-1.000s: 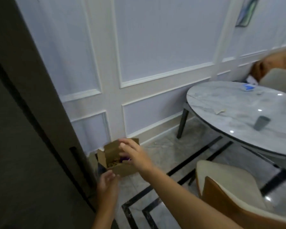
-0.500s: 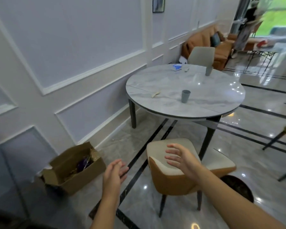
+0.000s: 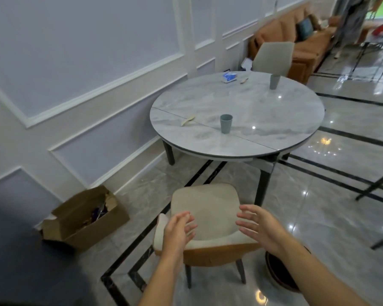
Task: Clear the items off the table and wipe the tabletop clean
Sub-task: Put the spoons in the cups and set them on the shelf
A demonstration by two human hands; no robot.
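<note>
A round marble table (image 3: pixel 285 120) stands ahead. On it are a grey cup (image 3: pixel 226 123) near the front, a second grey cup (image 3: pixel 274 81) at the far edge, a tan scrap (image 3: pixel 188 120) at the left, a blue-and-white packet (image 3: pixel 229 77) and a small tan scrap (image 3: pixel 244 80) at the back. My left hand (image 3: pixel 177 230) and my right hand (image 3: pixel 260 226) hover empty with fingers spread over a chair, well short of the table.
A cream and orange chair (image 3: pixel 205 208) stands between me and the table. An open cardboard box (image 3: pixel 84 217) with scraps sits on the floor by the left wall. A grey chair (image 3: pixel 273 55), an orange sofa (image 3: pixel 296 36) and a person stand beyond.
My view has swung from the cardboard box to the table. Both hands have left the box, empty, and moved over the chair.
</note>
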